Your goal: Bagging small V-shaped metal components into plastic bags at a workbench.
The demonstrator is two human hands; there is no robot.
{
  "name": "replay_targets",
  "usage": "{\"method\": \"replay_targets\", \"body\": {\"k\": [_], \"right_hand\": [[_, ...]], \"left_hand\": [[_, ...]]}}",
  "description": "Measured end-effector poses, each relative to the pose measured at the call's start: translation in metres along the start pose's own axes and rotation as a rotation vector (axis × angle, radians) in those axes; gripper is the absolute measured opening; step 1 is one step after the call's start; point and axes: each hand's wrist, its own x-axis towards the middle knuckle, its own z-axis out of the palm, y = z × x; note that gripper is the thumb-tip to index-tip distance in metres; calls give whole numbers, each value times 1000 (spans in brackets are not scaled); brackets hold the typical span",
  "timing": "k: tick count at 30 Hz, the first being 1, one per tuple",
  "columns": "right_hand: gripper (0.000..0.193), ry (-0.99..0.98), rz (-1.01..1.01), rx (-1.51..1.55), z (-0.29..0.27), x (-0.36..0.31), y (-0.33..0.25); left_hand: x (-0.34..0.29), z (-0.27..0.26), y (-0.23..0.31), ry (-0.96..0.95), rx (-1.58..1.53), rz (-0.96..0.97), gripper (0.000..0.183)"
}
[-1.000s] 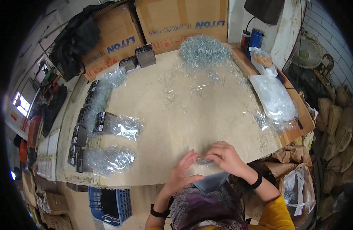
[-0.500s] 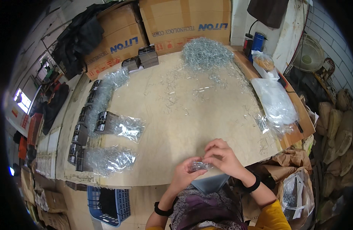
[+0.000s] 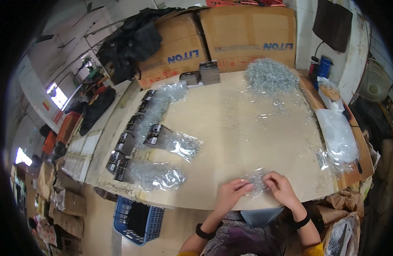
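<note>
A small clear plastic bag (image 3: 257, 182) is stretched between my hands above the table's near edge. My left hand (image 3: 232, 193) pinches its left side between thumb and fingers. At the opposite side, my right hand (image 3: 282, 188) grips the bag with its fingers closed. Glints and creases on the film keep me from making out what is inside. Further left lie filled clear bags (image 3: 157, 176) with black cards (image 3: 120, 169) at their ends. A heap of small, thin, shiny metal pieces (image 3: 272, 77) rises at the far right of the table, with loose ones scattered before it.
Stacks of dark cards (image 3: 209, 73) stand at the back, before large cardboard boxes (image 3: 247, 32). A pile of flat clear bags (image 3: 336, 135) rests on the right ledge. Beneath the front edge are a blue basket (image 3: 154, 224) and a grey-blue bin (image 3: 260, 216).
My hands have moved apart, and the bag, bunched up before, is now spread between them. The whole view has shifted, so the table sits further right and lower.
</note>
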Motion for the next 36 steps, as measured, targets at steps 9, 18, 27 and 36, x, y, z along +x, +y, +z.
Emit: {"method": "replay_targets", "body": {"k": [9, 18, 27, 36], "right_hand": [[17, 296, -214, -535, 5, 5, 30], [37, 288, -259, -419, -2, 9, 15], [43, 83, -114, -396, -2, 10, 21], [43, 393, -125, -593, -49, 7, 39]], "left_hand": [[25, 11, 0, 56, 197, 104, 17], [40, 0, -2, 176, 274, 301, 9], [37, -39, 16, 264, -76, 293, 11], [28, -43, 95, 233, 554, 340, 23]]}}
